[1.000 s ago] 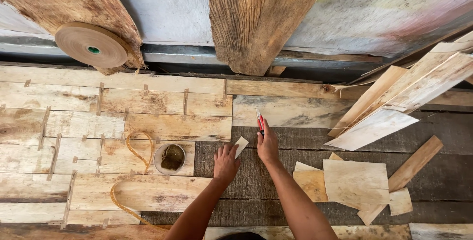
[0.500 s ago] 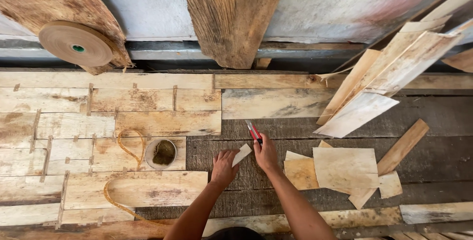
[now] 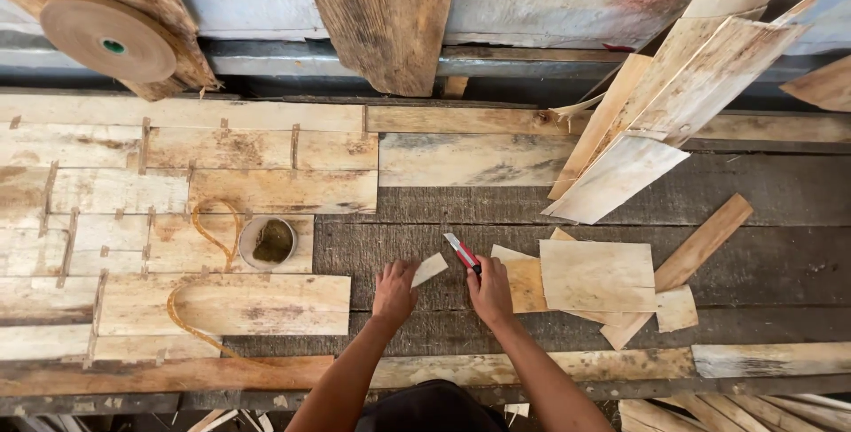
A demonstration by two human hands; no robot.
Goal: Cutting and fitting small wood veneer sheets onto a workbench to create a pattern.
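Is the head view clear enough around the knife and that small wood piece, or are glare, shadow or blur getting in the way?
Head view: even daylight, no glare; right hand with the knife and left hand at the small wood piece are sharp; only soft shadows; edges bow slightly from the wide lens.
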